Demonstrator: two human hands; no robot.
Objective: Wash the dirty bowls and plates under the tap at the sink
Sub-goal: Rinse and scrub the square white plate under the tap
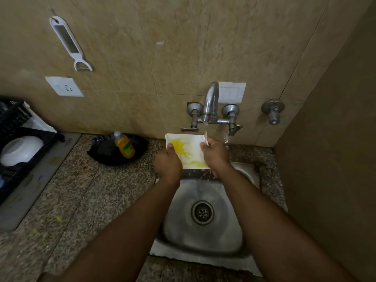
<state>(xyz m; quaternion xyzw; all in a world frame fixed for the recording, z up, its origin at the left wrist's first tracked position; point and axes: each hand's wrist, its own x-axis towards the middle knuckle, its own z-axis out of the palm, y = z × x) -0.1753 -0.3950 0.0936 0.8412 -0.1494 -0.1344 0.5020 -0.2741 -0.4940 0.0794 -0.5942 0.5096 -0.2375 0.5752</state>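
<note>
Rinsing above the sink (247, 176), just below the tap (211, 102): square plate (188, 151) with yellow residue gripped at its near-left edge by left hand (167, 164), right hand (214, 154) curled over the right edge—best tilted so the stream sweeps the stain.

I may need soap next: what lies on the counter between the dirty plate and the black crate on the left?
In the head view, a black tray holding a yellow soap bottle lies between the plate and the crate; otherwise speckled counter.
</note>
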